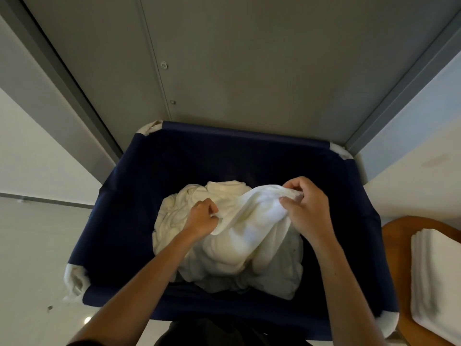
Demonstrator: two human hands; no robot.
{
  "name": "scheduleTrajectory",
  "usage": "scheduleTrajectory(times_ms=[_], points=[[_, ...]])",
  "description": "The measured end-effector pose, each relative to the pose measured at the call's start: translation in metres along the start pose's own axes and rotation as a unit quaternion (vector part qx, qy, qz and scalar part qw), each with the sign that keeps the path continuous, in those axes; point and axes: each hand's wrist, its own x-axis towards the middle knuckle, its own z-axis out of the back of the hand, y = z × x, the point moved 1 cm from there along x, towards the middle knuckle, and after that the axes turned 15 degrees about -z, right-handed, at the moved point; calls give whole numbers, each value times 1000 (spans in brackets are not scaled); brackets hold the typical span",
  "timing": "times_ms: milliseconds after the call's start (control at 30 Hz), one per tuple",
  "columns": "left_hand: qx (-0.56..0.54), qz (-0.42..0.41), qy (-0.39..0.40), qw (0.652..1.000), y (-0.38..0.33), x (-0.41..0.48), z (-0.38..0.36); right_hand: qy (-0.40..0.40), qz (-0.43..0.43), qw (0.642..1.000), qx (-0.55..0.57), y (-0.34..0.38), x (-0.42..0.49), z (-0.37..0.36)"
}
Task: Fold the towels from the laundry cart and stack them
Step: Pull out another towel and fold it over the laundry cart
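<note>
Towels (224, 260) lie heaped in the navy laundry cart (119, 221), and the top towel (252, 216) stretches between both hands, its long axis running from lower left up to the right. The left hand (203, 216) pinches one end low on the heap; the right hand (306, 203) pinches the other end, held higher. Folded towels (436, 278) sit stacked on the wooden tabletop (396, 233), nearer the right hand, so the lift likely swings rightward

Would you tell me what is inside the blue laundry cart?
A heap of crumpled white towels; the left hand and right hand grip the top towel. Anything beneath the heap is covered.
</note>
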Motion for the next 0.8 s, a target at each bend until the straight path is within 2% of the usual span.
scheduleTrajectory(times_ms=[167, 433, 500, 700, 800], points=[[90, -34, 25, 995, 17, -9, -13, -17, 1, 999, 40, 9, -1, 16], [116, -110, -71, 985, 18, -10, -17, -26, 3, 998, 51, 10, -3, 26], [124, -115, -55, 984, 18, -9, -18, -25, 4, 998, 55, 10, -4, 28], [182, -118, 67, 974, 18, -10, -29, -19, 12, 997, 78, 10, -6, 32], [198, -123, 71, 970, 23, -8, -31, -19, 20, 996, 91, 10, -6, 35]])
